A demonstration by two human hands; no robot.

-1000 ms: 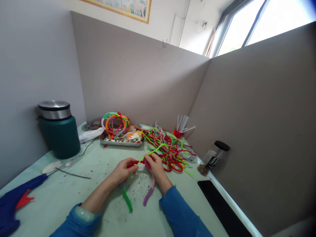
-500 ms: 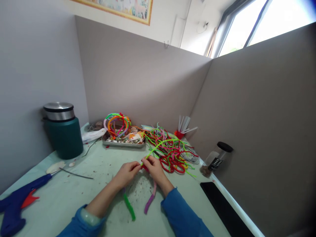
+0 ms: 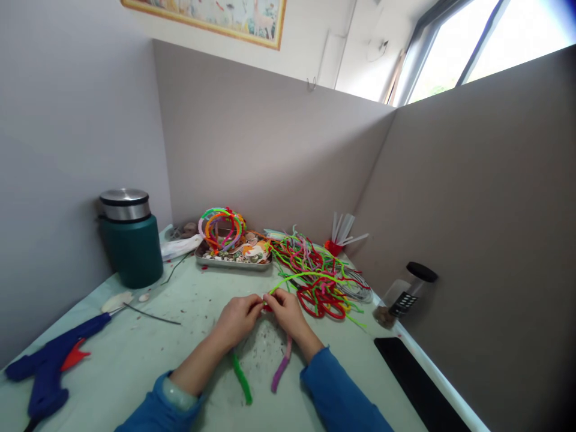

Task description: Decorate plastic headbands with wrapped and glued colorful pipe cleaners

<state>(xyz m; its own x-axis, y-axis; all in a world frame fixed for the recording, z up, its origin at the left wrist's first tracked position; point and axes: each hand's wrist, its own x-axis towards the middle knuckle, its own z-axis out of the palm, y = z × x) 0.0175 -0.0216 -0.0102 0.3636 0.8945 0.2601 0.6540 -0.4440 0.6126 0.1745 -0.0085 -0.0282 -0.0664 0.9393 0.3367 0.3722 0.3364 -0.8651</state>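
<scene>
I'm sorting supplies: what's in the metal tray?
The metal tray holds small pale pieces and orange-and-white ones, with colourful hoops at its left. Its bottom is covered; anything beneath can't be seen.

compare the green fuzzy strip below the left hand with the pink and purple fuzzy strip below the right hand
The green fuzzy strip looks mostly one colour, while the pink and purple fuzzy strip changes colour partway. The green one slopes down rightward in view, the pink-purple one down leftward. Both look narrow.
</scene>
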